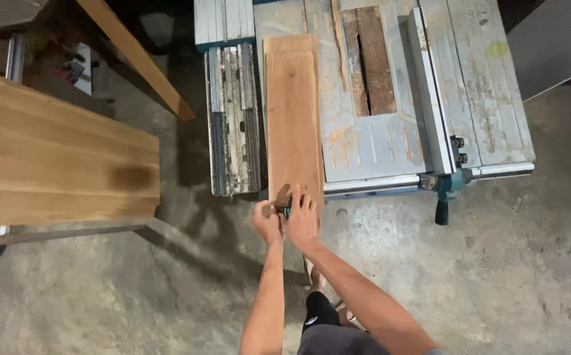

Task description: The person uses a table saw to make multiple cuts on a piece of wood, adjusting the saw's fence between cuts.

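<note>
Fingers at near end of board, both hands together.

Left hand (pixel 267 223) and right hand (pixel 300 220) met at the near end of a long reddish board (pixel 292 118), fingers curled around a small teal object (pixel 287 210); how tight the grip was, I could not tell. Board lay lengthwise on the table saw's worn grey surface (pixel 371 144), left of the blade slot (pixel 362 66) and rip fence (pixel 430 92). Concrete floor (pixel 496 276) below; wooden bench (pixel 55 158) well to the left.

Both hands crowd the near end of the reddish board (pixel 292 118), leaving little room there. At three o'clock the rip fence (pixel 430 92) and its hanging handle (pixel 442 212) wall off the saw table (pixel 371 141). At nine o'clock the grey extension wing (pixel 233 118) and wide wooden bench (pixel 55 151) narrow passage. Bare concrete floor (pixel 496 276) lies open at five o'clock.
</note>
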